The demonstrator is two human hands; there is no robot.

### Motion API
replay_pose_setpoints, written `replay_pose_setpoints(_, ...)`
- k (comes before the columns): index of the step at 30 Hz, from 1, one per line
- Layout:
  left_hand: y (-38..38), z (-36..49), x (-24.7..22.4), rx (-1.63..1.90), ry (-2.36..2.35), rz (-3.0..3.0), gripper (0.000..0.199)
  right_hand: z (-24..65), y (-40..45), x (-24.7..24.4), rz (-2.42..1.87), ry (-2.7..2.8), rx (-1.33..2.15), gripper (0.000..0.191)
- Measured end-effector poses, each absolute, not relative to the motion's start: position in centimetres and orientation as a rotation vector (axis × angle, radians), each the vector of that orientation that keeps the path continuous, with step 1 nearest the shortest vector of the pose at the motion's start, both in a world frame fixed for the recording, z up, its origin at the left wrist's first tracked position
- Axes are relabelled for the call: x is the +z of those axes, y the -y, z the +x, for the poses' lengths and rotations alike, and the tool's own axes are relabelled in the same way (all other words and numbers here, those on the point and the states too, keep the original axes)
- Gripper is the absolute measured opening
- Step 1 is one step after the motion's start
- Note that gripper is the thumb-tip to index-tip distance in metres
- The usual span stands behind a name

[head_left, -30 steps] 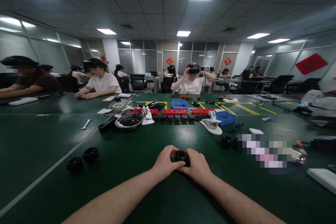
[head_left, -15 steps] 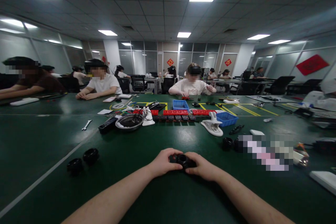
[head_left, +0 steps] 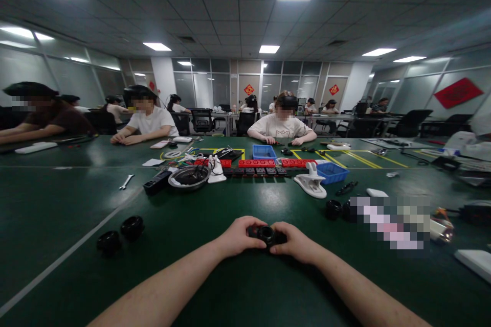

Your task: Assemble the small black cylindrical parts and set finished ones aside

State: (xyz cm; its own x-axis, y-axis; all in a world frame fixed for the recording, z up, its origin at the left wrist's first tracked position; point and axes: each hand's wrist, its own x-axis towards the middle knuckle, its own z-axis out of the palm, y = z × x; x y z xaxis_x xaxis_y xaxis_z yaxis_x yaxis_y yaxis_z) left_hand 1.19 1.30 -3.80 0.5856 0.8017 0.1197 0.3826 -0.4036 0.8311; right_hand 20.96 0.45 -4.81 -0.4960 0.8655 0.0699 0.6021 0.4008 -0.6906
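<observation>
One glossy black, ring-shaped part (head_left: 267, 235) with a hollow centre was straight ahead of you, low at the near side of the green, smooth-topped table (head_left: 245, 291). Your bare left hand (head_left: 238, 236) grasped it from the left, the thumb lying along its near side. Your bare right hand (head_left: 294, 240) grasped it from the right, fingers bent around the far side and thumb close to the near edge. Dark material showed on either side of the ring between your fingers; you could not tell from this view whether it was all one piece, nor whether its underside touched the tabletop.

Well to the left lay two rounded black parts, the nearer one (head_left: 108, 243) just beside the farther one (head_left: 132, 227). Beyond them lay a silver metal wrench (head_left: 126, 182). A shallow round metal dish (head_left: 187, 188) was next to a long black power strip (head_left: 156, 183). Past your right hand stood a white clamp-shaped stand (head_left: 310, 185), with a blue plastic bin (head_left: 333, 176) just behind it. Across the table, a person in a pale printed shirt (head_left: 282, 127) sat with both forearms on the surface.
</observation>
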Motion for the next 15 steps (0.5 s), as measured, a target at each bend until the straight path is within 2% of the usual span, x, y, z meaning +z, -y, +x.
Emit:
replay_pose_setpoints(5, -0.7, 2.2, -4.8, 0.813, -1.142, 1.985, 0.040, 19.5, 0.0, -5.6, -1.505, 2.210, 0.528, 0.033)
replay_pose_setpoints(9, -0.2, 2.9, -5.2, 0.936, -1.311, 1.936, 0.036, 18.1, 0.9, -5.4, -1.682, 2.176, 0.208, 0.027)
replay_pose_setpoints(11, -0.1, 3.0, -5.0, 0.944, -1.298, 1.936, 0.034, 17.8, 1.3, -5.2, -1.687, 2.194, 0.141, 0.027)
replay_pose_setpoints(15, -0.3, 2.6, -4.6, 0.901, -1.205, 1.990, 0.034, 18.2, 1.6, -4.7, -1.612, 2.180, 0.195, 0.042)
